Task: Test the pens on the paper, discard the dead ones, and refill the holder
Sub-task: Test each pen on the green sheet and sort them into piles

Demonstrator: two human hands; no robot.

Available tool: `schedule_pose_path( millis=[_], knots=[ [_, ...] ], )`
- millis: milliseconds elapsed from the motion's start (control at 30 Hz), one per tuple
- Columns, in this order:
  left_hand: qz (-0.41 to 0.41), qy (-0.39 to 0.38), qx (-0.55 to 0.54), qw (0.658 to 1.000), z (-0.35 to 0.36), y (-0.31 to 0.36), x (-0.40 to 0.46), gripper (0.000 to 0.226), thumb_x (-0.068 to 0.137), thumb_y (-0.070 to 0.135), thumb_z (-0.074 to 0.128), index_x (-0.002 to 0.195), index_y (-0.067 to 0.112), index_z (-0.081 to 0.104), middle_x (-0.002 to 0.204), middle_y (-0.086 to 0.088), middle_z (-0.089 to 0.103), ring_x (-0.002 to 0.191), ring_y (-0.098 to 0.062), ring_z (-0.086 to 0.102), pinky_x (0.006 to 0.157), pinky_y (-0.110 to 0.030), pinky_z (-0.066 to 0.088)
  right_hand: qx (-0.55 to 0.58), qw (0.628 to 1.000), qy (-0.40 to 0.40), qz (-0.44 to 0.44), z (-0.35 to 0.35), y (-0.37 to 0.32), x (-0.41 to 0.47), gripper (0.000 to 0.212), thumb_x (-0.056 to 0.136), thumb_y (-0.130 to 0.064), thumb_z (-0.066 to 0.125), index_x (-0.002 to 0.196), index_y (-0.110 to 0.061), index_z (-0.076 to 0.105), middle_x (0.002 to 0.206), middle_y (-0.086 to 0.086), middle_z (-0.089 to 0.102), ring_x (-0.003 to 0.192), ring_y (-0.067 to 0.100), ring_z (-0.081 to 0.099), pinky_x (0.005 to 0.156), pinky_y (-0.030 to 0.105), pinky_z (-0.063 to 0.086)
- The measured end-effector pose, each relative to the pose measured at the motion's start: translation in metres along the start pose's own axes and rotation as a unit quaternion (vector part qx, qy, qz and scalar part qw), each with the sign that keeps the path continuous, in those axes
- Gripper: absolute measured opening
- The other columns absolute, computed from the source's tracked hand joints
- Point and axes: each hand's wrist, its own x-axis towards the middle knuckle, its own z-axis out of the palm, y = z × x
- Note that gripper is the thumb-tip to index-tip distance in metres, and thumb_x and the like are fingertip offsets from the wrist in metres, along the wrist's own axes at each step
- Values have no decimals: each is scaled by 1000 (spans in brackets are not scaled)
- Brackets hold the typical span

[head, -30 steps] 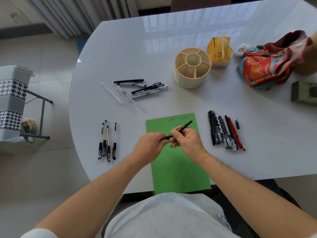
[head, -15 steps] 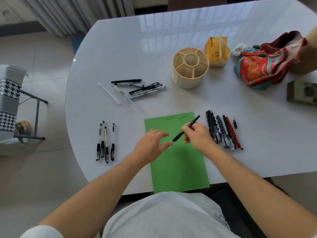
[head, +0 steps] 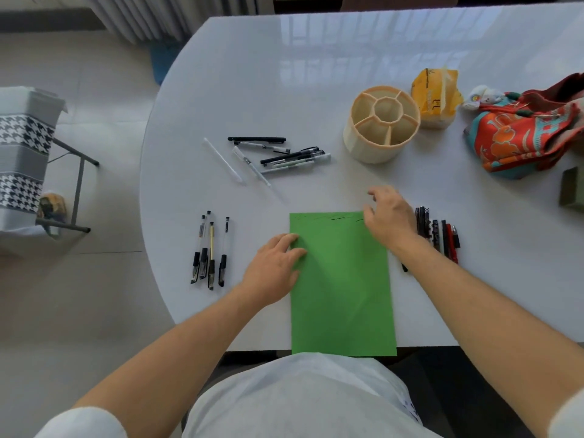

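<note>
A green paper (head: 341,289) lies at the table's near edge, with short ink strokes near its top edge. My left hand (head: 275,263) rests flat on its left edge, fingers apart, holding nothing. My right hand (head: 388,219) hovers over the paper's top right corner with loosely spread fingers and no pen visible in it. A black pen tip (head: 404,268) sticks out from under my right wrist, beside the row of black and red pens (head: 442,238). The beige divided holder (head: 380,123) stands empty behind. Other pens lie in a far group (head: 284,154) and a left group (head: 210,251).
A yellow packet (head: 434,96) stands behind the holder. A red patterned cloth bag (head: 524,137) and a green box (head: 572,191) sit at the right. A bin with a houndstooth liner (head: 22,153) stands on the floor to the left of the white table (head: 252,74).
My hands held a black pen together, then separated. My right hand carried the pen to the right and no longer shows it. My left hand dropped onto the paper's left edge.
</note>
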Motion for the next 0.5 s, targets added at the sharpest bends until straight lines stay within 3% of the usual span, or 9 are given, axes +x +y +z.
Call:
schedule_pose_path(
  millis=[133, 300, 500],
  knots=[
    [4, -20, -5, 1000, -5, -1, -2, 56, 88, 23, 57, 144, 24, 49, 156, -6, 33, 145, -25, 25, 115, -46, 34, 27, 994, -19, -105, 13, -73, 50, 34, 95, -17, 54, 126, -12, 65, 128, 10, 63, 116, 32, 59, 94, 40, 50],
    [7, -25, -13, 1000, -4, -2, -7, 60, 85, 19, 57, 144, 23, 48, 159, -8, 30, 148, -26, 22, 117, -46, 32, -73, 975, -38, -207, 36, -126, 80, 30, 92, -6, 48, 116, -10, 66, 118, 10, 61, 111, 33, 57, 90, 44, 51],
    [3, -25, -19, 1000, -1, -5, -8, 60, 85, 21, 58, 144, 23, 48, 160, -8, 29, 149, -26, 20, 118, -46, 29, -182, 958, -62, -211, 46, -132, 80, 28, 90, -9, 53, 118, -12, 58, 119, 11, 59, 106, 36, 64, 75, 41, 49]
  ],
)
